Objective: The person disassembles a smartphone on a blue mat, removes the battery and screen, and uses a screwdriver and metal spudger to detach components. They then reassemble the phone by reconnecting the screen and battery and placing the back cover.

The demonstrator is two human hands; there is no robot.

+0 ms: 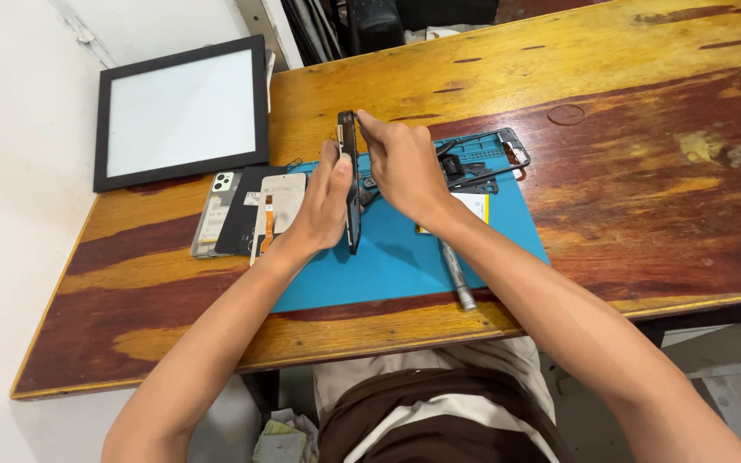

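A little above the middle of the frame, both hands close on a dark phone body (351,180) that stands on its long edge over the blue work mat (405,257), so only its thin side faces the camera. The left hand (323,206) comes up from the lower left with its fingers curled snugly against the left face of the phone body and the thumb laid along the near edge; the grip is tight, with no gap showing between fingers and phone. The right hand (400,167) reaches in from the lower right, and its fingertips (364,120) pinch the top end of the phone body, the fingers bent and drawn together rather than spread. Whether anything small sits between those fingertips cannot be told. The mat lies on a worn wooden table (628,154) streaked yellow and dark red. At the upper right corner of the mat lies a black phone frame (495,153), empty in the middle, with small dark parts just beside it. A flat white and yellow battery (473,206) shows partly behind the right wrist, and a slim metal screwdriver (456,276) lies on the mat under the right forearm, pointing toward the lower edge. Left of the mat, touching one another, lie a pale back cover (216,210) with a camera cluster and a dark panel (246,214) carrying an orange ribbon cable. In the upper left, a black-framed white screen panel (183,113) rests flat.
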